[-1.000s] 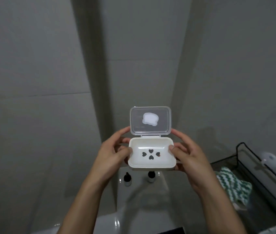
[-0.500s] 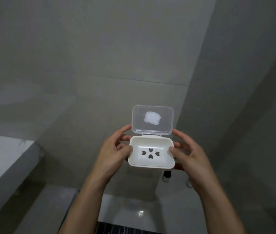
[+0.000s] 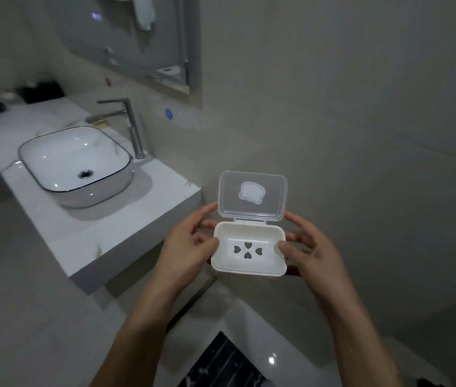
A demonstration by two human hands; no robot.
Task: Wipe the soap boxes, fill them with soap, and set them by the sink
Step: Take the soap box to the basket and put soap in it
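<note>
so the soap box point(image 3: 249, 248) was held up in mid air, around 4 o'clock from the sink point(image 3: 74, 160) and well apart from it, out past the end of the counter point(image 3: 137, 219). both hands had it. the left hand point(image 3: 186, 251) was curled round the box's left end, thumb on the rim and fingers wrapped behind, and the right hand point(image 3: 309, 254) did the same on the right end, thumb tip pressed at the rim. that two-sided hold kept the tray level and left the inside fully in sight, which i'd guess was the point: checking it over.

the clear lid point(image 3: 252, 195) stood flipped up on its hinge at the 12 o'clock side of the tray, with a pale blob-shaped patch in its middle, sticker or moulding, couldn't tell. the tray was bare inside, just four heart-shaped drain holes, no soap in it. whether it had been wiped i couldn't tell from the look of it.

the tap point(image 3: 129, 124) stood at 2 o'clock of the sink, and there was a mirror point(image 3: 148, 37) on the wall above. some dark stuff sat at the far end of the counter, too blurry to name.

my read: filling wasn't done yet and neither was setting it by the sink. no cloth or soap bar was in sight.
</note>
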